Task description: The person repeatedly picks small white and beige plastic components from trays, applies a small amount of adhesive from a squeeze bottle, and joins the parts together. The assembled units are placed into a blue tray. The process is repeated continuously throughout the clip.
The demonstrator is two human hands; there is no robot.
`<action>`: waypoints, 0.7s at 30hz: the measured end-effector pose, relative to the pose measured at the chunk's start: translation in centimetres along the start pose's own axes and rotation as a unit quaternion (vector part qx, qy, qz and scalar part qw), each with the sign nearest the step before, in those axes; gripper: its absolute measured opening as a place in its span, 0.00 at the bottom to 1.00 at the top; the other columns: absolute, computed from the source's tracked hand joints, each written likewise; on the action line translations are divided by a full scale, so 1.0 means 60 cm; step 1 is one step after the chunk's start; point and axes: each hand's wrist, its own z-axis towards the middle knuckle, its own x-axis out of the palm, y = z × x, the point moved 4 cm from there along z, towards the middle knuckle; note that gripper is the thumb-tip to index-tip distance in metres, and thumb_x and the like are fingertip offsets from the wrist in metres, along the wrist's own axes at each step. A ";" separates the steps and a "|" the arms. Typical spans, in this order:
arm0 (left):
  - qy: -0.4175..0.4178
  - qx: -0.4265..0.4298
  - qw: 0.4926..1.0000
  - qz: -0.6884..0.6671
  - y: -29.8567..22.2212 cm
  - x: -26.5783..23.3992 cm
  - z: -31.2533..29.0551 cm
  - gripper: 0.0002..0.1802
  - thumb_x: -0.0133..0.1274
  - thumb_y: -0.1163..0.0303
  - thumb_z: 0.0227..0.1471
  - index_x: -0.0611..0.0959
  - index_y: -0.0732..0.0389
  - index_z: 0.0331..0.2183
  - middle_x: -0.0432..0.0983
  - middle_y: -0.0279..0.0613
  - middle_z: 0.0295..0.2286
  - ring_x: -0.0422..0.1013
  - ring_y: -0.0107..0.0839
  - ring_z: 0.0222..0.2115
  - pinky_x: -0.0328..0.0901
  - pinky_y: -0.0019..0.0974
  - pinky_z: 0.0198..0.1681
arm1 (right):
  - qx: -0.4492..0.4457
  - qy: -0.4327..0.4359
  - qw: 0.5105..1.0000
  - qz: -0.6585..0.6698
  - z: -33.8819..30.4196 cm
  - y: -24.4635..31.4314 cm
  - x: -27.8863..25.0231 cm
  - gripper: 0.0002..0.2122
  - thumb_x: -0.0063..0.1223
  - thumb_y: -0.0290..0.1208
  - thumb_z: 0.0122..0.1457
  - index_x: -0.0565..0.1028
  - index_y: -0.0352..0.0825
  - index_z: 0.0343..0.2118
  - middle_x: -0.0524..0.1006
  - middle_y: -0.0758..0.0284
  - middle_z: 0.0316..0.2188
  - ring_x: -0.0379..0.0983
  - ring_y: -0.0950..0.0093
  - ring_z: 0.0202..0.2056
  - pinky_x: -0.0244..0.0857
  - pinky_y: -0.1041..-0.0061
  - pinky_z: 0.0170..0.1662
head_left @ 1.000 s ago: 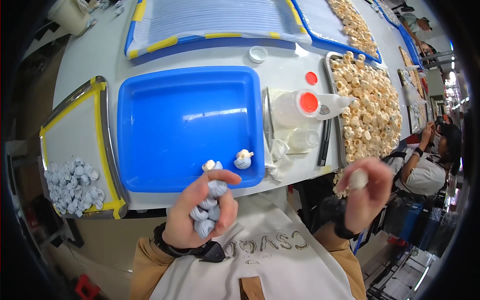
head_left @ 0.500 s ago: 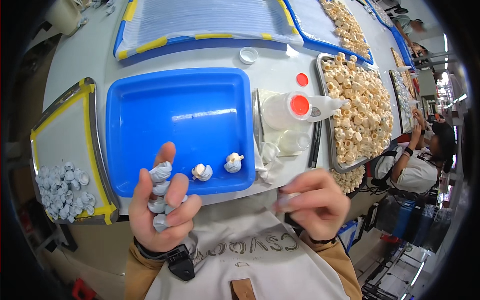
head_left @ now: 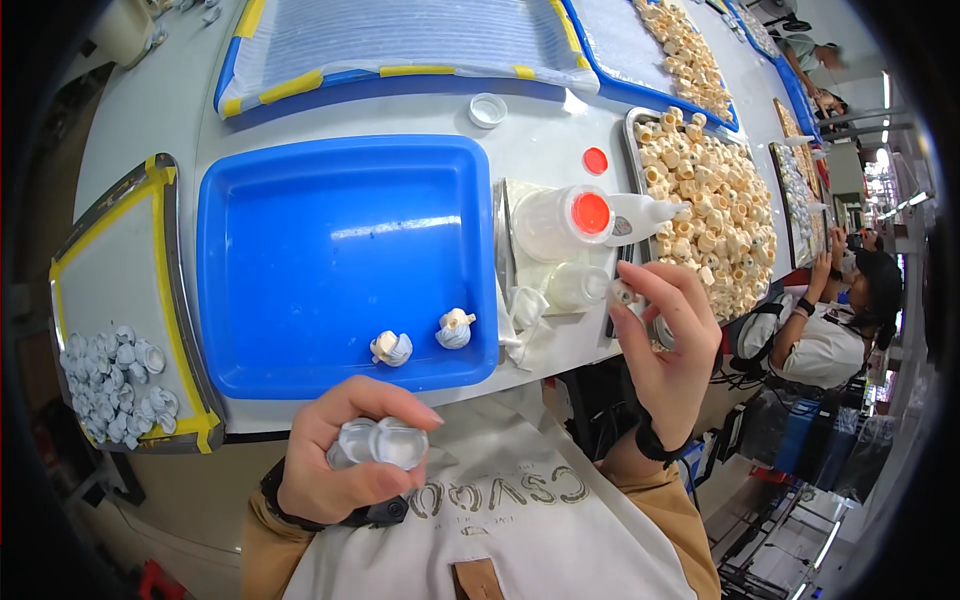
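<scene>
My left hand (head_left: 340,460) is in front of the blue tray, its fingers curled round pale blue hollow pieces (head_left: 395,443) with their open sides showing. Near the front of the bottles, my right hand (head_left: 672,350) pinches a small pale rounded piece (head_left: 622,293) between thumb and fingertip; its exact kind is unclear. Two joined cream-and-blue figurine heads, one on the left (head_left: 391,348) and one on the right (head_left: 455,328), lie inside the blue plastic tray (head_left: 222,270) at its near right corner.
A yellow-taped tray (head_left: 110,250) at left bears a heap of blue pieces (head_left: 118,388). On the right, a metal tray (head_left: 634,150) holds many cream pieces (head_left: 705,200). Between stand a red-topped jar (head_left: 545,225), a squeeze bottle (head_left: 640,215) and a small cup (head_left: 580,287). Another person (head_left: 825,320) sits at far right.
My left hand has turned and lowered, so the blue pieces now show their hollow sides. The right hand has risen and moved forward beside the cup and metal tray, still pinching something small.
</scene>
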 end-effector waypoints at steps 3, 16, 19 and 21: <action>-0.019 -0.038 0.998 0.037 -0.003 0.004 0.002 0.21 0.58 0.75 0.44 0.74 0.68 0.42 0.74 0.35 0.31 0.67 0.16 0.31 0.62 0.22 0.35 | -0.043 0.015 0.998 -0.032 0.007 0.002 0.008 0.15 0.56 0.15 0.41 0.76 0.33 0.35 0.72 0.64 0.30 0.67 0.69 0.31 0.61 0.75 0.31; -0.044 -0.032 0.998 0.021 0.006 0.002 0.002 0.24 0.49 0.75 0.45 0.70 0.72 0.47 0.74 0.43 0.35 0.69 0.25 0.37 0.63 0.29 0.42 | -0.053 0.005 0.998 -0.039 0.007 -0.003 0.009 0.13 0.58 0.17 0.39 0.75 0.31 0.31 0.72 0.64 0.28 0.66 0.68 0.29 0.61 0.74 0.32; -0.038 -0.024 0.998 0.042 0.003 0.004 0.001 0.26 0.48 0.75 0.45 0.69 0.73 0.48 0.74 0.44 0.35 0.70 0.26 0.38 0.63 0.29 0.43 | -0.049 -0.002 0.998 -0.040 0.003 -0.006 0.006 0.12 0.59 0.17 0.39 0.74 0.31 0.31 0.73 0.64 0.28 0.67 0.68 0.29 0.61 0.73 0.32; -0.030 -0.008 0.998 0.060 0.004 0.004 0.001 0.26 0.48 0.76 0.45 0.69 0.72 0.48 0.74 0.45 0.36 0.70 0.27 0.38 0.63 0.30 0.43 | -0.037 -0.003 0.998 -0.040 0.000 -0.007 0.005 0.12 0.59 0.18 0.39 0.74 0.31 0.30 0.73 0.64 0.28 0.67 0.69 0.29 0.61 0.74 0.33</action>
